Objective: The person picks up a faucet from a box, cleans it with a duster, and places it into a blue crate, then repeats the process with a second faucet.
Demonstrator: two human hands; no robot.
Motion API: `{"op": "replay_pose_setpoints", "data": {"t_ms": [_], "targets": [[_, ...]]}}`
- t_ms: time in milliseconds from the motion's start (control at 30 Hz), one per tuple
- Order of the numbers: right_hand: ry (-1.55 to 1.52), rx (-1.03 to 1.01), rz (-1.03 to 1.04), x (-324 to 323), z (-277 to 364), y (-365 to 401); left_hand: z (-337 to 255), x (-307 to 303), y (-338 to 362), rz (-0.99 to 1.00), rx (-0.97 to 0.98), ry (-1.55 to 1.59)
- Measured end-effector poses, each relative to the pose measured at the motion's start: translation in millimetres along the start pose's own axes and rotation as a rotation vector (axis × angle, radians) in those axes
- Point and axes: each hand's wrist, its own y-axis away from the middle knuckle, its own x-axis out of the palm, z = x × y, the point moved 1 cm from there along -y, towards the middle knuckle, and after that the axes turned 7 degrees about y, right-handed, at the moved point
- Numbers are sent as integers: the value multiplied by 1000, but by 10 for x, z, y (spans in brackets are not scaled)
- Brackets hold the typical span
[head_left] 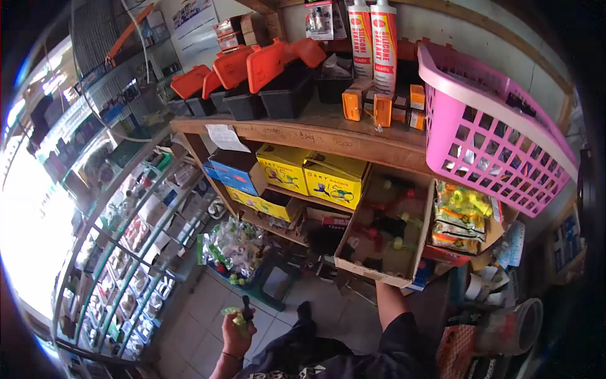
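My left hand is low in front of me, closed around a small yellow-green and black item whose kind I cannot tell. Higher up on the right, an open cardboard box tilts toward me, jutting out from the shelves. Small red, black and yellow-green pieces lie scattered inside it. My right hand reaches under the near end of this box and holds it from below; its fingers are hidden behind the cardboard. Yellow printed boxes stand on the shelf just left of the cardboard box.
A pink basket overhangs the upper shelf at right, beside silicone sealant tubes and black bins with orange lids. Below stands a green stool next to clear bags. A glass display case lines the left.
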Motion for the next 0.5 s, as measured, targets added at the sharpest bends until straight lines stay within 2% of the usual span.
{"op": "replay_pose_setpoints", "data": {"t_ms": [33,100,167,367,433,467,500], "targets": [[-11,-7,8,32,37,50,-3,10,12,-41,-61,20],[-18,-8,28,57,40,214,37,63,41,-73,-60,-31],[-3,-6,34,13,-28,344,71,122,3,14,26,-221],[142,19,-2,-373,-482,641,209,495,-221,119,-21,-420],[203,34,-16,-520,-608,760,270,657,-293,166,49,-478],[219,109,-477,-512,-466,962,267,740,-339,204,-70,-412],[-53,146,-445,-461,-328,1182,298,745,-433,221,-97,-420]]}}
